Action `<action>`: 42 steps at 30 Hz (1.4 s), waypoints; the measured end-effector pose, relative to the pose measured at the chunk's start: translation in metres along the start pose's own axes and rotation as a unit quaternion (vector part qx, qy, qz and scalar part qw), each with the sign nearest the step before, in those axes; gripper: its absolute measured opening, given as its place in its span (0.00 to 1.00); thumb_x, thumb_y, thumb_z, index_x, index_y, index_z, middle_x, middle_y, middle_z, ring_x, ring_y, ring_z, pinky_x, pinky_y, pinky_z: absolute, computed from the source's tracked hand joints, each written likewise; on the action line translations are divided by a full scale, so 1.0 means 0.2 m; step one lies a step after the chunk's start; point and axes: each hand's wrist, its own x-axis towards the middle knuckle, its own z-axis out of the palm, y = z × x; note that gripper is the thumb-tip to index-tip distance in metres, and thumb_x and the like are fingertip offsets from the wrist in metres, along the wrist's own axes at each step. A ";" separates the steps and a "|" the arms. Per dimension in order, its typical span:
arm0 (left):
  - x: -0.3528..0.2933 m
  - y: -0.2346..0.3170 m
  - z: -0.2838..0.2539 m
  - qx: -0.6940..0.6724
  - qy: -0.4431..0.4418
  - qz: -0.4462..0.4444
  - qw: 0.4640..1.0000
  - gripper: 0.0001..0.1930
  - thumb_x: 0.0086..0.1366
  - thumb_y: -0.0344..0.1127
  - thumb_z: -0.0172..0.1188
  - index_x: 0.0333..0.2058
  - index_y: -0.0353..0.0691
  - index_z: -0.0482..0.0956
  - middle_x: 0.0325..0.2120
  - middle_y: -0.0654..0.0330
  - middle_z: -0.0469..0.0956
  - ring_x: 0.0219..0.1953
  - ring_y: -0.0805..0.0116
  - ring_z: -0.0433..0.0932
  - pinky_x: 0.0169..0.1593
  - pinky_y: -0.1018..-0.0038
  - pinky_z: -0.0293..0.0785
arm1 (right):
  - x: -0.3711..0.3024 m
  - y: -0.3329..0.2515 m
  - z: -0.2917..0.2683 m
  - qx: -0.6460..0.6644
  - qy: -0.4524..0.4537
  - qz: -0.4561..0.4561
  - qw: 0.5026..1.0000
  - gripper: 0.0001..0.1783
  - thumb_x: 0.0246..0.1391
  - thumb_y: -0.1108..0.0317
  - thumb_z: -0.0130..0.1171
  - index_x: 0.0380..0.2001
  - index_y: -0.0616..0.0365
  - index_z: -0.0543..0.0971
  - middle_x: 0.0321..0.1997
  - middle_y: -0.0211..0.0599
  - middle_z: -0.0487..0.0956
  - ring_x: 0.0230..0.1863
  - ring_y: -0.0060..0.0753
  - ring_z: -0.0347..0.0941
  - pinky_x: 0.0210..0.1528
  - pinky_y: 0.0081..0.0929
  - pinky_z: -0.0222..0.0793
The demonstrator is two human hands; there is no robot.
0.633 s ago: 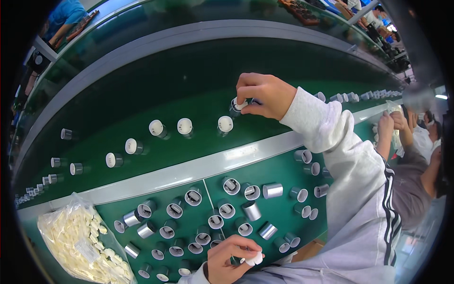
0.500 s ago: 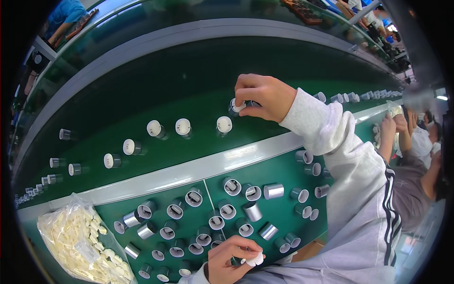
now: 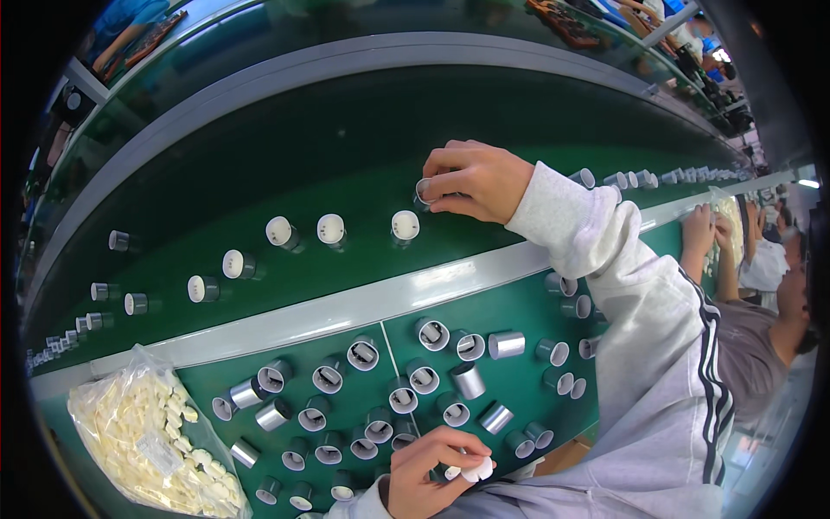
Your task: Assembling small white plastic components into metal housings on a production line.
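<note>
My right hand (image 3: 471, 180) reaches out over the green belt, its fingers closed around a short grey cylinder (image 3: 421, 194); the fingers hide most of its opening. Just left of it on the belt stands a cylinder with a white cap (image 3: 405, 225) in its mouth, and several more like it trail off to the left. Low in the view, my left hand (image 3: 432, 471) pinches a small white cap (image 3: 477, 470); another white piece shows partly between the fingers. Around that hand, grey cylinders (image 3: 379, 428) without caps stand or lie on the green bench, parts visible inside them.
A clear plastic bag of white caps (image 3: 156, 441) lies at the left of the bench. A pale metal rail (image 3: 363, 307) divides bench from belt. More cylinders (image 3: 631, 180) line the belt at right. A co-worker's hands (image 3: 705, 232) work beyond my right arm.
My right fingers have moved slightly left and down over the cylinder. The white cap seen under them before is now mostly hidden. My left hand keeps its pinch on a white cap.
</note>
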 end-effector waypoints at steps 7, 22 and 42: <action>-0.07 -0.01 0.02 -0.219 0.126 -0.121 0.960 0.13 0.56 0.16 0.64 0.39 0.31 0.74 0.37 0.50 0.79 0.39 0.65 0.82 0.42 0.72 0.80 | 0.05 -0.01 0.00 -0.063 -0.039 -0.022 0.997 0.06 0.51 0.65 0.64 0.31 0.52 0.82 0.40 0.33 0.77 0.43 0.40 0.74 0.46 0.36 0.71; -0.12 -0.01 -0.04 -0.082 0.181 0.060 0.978 0.13 0.63 0.21 0.58 0.47 0.31 0.77 0.42 0.52 0.74 0.40 0.64 0.77 0.41 0.73 0.74 | -0.26 -1.19 -0.21 0.275 0.100 0.084 0.953 0.12 0.43 0.79 0.67 0.35 0.64 0.81 0.39 0.45 0.77 0.35 0.38 0.77 0.36 0.25 0.74; -0.08 0.15 -0.04 -0.166 0.193 -0.061 0.965 0.33 0.55 0.14 0.62 0.59 0.31 0.60 0.39 0.49 0.80 0.42 0.64 0.81 0.48 0.72 0.78 | -0.28 -1.10 -0.27 0.157 0.042 -0.122 0.979 0.11 0.40 0.75 0.64 0.30 0.71 0.78 0.44 0.51 0.78 0.37 0.43 0.76 0.37 0.33 0.74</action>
